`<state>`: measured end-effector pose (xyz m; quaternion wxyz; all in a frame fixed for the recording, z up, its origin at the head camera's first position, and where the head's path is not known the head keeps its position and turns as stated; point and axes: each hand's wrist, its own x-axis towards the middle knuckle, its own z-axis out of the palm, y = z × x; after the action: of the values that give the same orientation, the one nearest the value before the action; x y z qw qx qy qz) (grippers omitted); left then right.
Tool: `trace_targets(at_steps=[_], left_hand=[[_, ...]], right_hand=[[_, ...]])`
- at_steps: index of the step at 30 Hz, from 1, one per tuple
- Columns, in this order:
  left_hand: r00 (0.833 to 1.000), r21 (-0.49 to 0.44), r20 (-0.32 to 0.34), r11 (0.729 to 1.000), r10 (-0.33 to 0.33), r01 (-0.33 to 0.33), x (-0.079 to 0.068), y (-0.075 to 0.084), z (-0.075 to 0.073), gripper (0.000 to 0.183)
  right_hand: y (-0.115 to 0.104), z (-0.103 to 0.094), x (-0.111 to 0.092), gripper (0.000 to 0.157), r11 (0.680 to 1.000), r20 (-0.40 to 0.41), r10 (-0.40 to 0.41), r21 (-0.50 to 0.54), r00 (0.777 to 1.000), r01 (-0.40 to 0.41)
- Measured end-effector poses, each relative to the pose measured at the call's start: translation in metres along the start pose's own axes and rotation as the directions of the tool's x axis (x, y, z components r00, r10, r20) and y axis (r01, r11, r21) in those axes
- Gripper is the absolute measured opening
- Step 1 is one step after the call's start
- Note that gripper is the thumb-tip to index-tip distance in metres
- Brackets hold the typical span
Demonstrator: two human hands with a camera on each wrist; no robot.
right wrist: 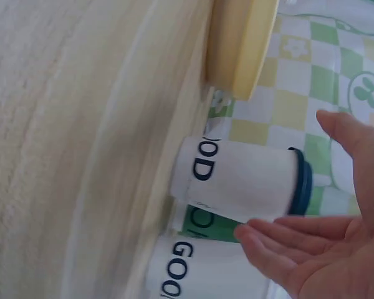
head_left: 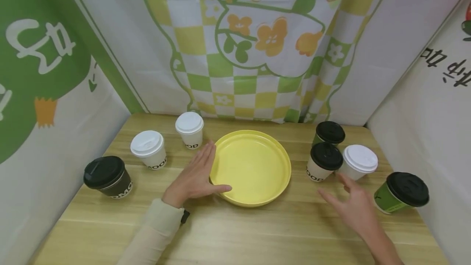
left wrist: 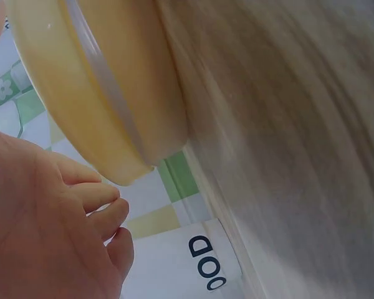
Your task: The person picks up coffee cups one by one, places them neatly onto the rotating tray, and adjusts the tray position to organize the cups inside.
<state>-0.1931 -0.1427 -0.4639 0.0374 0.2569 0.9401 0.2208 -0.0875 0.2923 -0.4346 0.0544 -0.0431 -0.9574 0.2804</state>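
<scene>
A round yellow plate (head_left: 252,167) with a raised rim stands in the middle of the wooden table. At its left side is my left hand (head_left: 195,175), fingers straight along the rim and thumb over the front edge. The plate's outer wall (left wrist: 81,93) shows close to the fingers in the left wrist view. My right hand (head_left: 355,207), fingers spread and holding nothing, hovers in front of a white cup with a black lid (head_left: 324,160) and a white cup with a white lid (head_left: 358,162). Behind these is a green cup with a black lid (head_left: 329,132).
Another green cup (head_left: 399,193) with a black lid stands at the far right. On the left are two white-lidded cups, one nearer (head_left: 149,148) and one farther back (head_left: 190,129), and a dark cup (head_left: 108,177) with a black lid. A patterned curtain (head_left: 254,89) hangs behind the table.
</scene>
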Motion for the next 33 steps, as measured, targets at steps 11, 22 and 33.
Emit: trace_targets(at_steps=[11,22,33], left_hand=[[0.999,-0.027,0.05,1.0,0.01,-0.008,-0.001,0.0,0.005,0.135],[0.998,-0.021,0.067,1.0,-0.003,0.005,0.0,-0.001,0.006,0.134],[0.997,-0.015,0.076,1.0,-0.01,0.011,0.0,0.0,0.004,0.135]], right_hand=[[0.015,0.014,0.023,0.09,0.997,-0.046,0.064,0.052,0.997,-0.061],[0.012,0.026,0.04,0.082,0.992,-0.091,0.068,0.11,0.994,-0.058],[0.013,0.035,0.051,0.074,0.977,-0.143,0.144,0.18,0.979,-0.117]])
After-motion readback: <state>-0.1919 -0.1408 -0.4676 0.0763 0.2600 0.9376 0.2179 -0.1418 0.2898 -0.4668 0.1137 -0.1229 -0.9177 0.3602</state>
